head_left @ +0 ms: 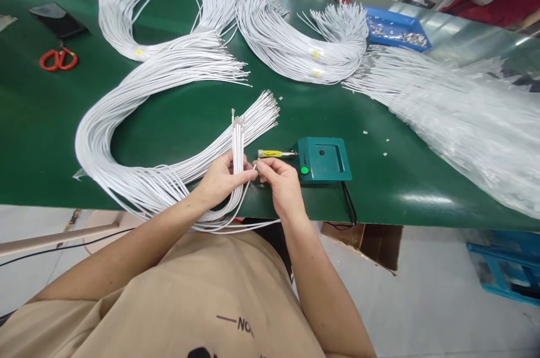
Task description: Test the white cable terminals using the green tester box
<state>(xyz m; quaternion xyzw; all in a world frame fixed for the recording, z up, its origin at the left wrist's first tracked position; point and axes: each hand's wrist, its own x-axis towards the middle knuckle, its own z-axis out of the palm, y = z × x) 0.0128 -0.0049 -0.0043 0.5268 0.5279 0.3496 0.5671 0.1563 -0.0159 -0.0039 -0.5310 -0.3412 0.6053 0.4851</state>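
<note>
White wires: the left hand is closed around a small upright bunch of wires, at the near bench edge.
Single wire: the right hand pinches one wire end; I think a grip near the tip keeps it steady.
Green tester box: just right of the hands, probe pointing left.
Free room: bare bench beyond the hands; loose bundles lie to the left and far.

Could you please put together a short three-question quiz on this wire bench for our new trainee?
1. True or false: the left hand grips a small bunch of white wires standing upright.
2. What does the right hand pinch: A) a single wire, B) the orange scissors, C) the blue tray?
3. What colour is the round button on the teal box?

Key: 1 true; 2 A; 3 green.
</note>
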